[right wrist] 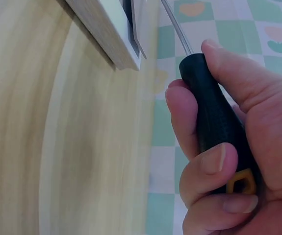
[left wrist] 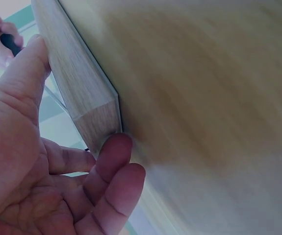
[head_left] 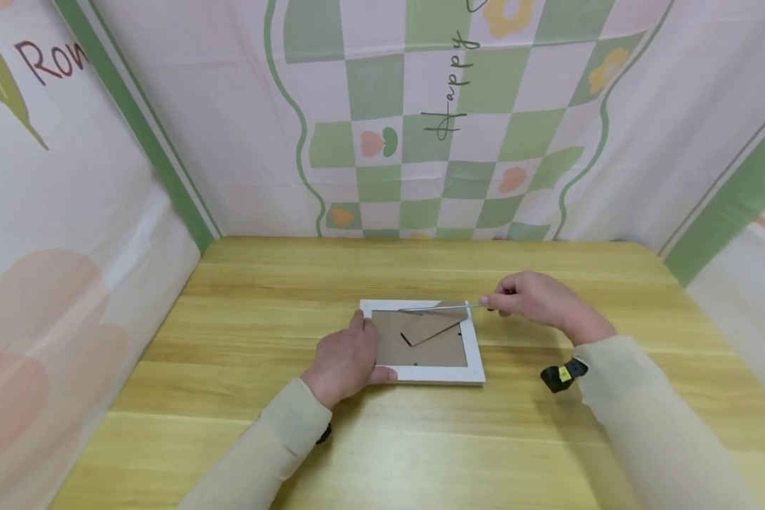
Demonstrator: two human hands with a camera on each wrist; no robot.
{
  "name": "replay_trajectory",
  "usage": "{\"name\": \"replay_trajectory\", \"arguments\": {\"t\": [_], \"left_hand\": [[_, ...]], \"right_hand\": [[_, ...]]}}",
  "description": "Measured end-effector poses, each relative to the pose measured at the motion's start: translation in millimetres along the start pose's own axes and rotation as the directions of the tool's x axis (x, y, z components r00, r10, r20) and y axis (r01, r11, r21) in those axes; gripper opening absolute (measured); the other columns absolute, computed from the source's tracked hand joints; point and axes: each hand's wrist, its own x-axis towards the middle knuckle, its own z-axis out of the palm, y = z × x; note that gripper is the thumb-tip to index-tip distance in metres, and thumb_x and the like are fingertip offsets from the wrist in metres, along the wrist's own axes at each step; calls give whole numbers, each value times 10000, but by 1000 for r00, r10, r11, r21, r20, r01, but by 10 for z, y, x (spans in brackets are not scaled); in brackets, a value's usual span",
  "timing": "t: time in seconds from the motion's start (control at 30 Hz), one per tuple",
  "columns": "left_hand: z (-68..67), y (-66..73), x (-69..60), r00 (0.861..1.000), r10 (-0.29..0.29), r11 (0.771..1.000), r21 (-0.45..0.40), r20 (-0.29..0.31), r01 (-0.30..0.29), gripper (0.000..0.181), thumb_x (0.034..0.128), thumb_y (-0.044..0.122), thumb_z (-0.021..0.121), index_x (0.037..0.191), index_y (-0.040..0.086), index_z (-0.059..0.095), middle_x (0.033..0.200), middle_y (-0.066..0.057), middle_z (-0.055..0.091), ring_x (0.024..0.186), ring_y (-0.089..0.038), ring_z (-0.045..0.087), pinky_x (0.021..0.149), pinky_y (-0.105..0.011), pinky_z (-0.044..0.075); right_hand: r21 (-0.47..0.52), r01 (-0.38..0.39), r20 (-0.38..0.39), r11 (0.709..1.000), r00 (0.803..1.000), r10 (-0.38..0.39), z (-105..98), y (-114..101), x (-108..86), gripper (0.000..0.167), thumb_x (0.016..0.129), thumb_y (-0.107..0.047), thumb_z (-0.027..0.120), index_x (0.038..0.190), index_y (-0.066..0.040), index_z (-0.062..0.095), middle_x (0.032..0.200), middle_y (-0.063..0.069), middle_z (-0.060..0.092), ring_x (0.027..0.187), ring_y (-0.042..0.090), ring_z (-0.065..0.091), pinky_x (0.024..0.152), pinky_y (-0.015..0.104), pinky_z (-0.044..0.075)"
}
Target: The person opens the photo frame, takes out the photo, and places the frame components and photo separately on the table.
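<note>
A picture frame lies face down on the table, its brown backing board showing inside a white border. A stand flap on the board looks slightly raised. My left hand grips the frame's left side; in the left wrist view its thumb and fingers are around the wooden edge. With its fingers curled round the dark handle, my right hand holds a screwdriver. The metal shaft reaches left over the frame's far edge. Whether its tip touches the board cannot be told.
The wood-grain table extends around the frame on all sides. A printed cloth with green checks hangs at the table's back edge, with more cloth at left and right. A black device is strapped below the right sleeve.
</note>
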Motion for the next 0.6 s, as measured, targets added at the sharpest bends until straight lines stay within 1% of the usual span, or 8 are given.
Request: {"name": "replay_trajectory", "arguments": {"t": [0.13, 0.17, 0.27, 0.4, 0.5, 0.6], "left_hand": [[-6, -2, -3, 1000, 11, 1000, 5, -9, -11, 1012, 813, 706, 738, 1396, -99, 548, 1547, -296, 476, 429, -134, 453, 381, -270, 384], [-9, -2, -5, 1000, 13, 1000, 5, -9, -13, 1011, 814, 705, 738, 1394, -101, 548, 1546, -297, 476, 428, -133, 452, 379, -269, 383], [-16, -2, -9, 1000, 18, 1000, 10, -13, -18, 1004, 815, 701, 743, 1385, -103, 554, 1539, -297, 484, 429, -132, 453, 380, -266, 383], [-23, 3, -13, 1000, 18, 1000, 13, -11, -18, 1006, 814, 702, 744, 1385, -104, 553, 1538, -297, 485, 435, -131, 460, 384, -265, 390], [-24, 8, -11, 1000, 12, 1000, 13, -3, -12, 1010, 815, 705, 738, 1392, -101, 550, 1545, -294, 480, 437, -131, 464, 383, -267, 392], [-21, 10, -13, 1000, 10, 1000, 16, -2, -10, 1000, 812, 706, 738, 1381, -97, 558, 1543, -293, 483, 435, -130, 462, 381, -267, 389]], "right_hand": [[14, 0, 27, 1000, 1000, 0, -32, 18, 37, 482, 994, -612, 606, 1002, -162, 778, 1014, 42, 780, 934, 226, 664, 717, 348, 484], [18, -1, 30, 1000, 1000, 0, -42, 21, 46, 480, 993, -608, 610, 1000, -160, 782, 1003, 44, 780, 942, 232, 669, 729, 351, 492], [29, 3, 37, 1000, 999, -4, -62, 33, 74, 481, 993, -595, 622, 999, -145, 791, 976, 44, 782, 906, 231, 671, 725, 348, 502], [62, -14, 69, 998, 998, 10, -83, 46, 109, 484, 994, -575, 633, 1032, -119, 792, 973, 52, 775, 820, 244, 623, 688, 341, 492], [81, -30, 88, 996, 996, 22, -89, 43, 120, 487, 995, -570, 635, 1057, -113, 791, 986, 53, 771, 826, 246, 605, 697, 340, 481], [86, -28, 89, 996, 996, 21, -75, 37, 106, 488, 998, -572, 630, 1061, -116, 791, 1006, 56, 772, 876, 246, 620, 730, 346, 482]]}}
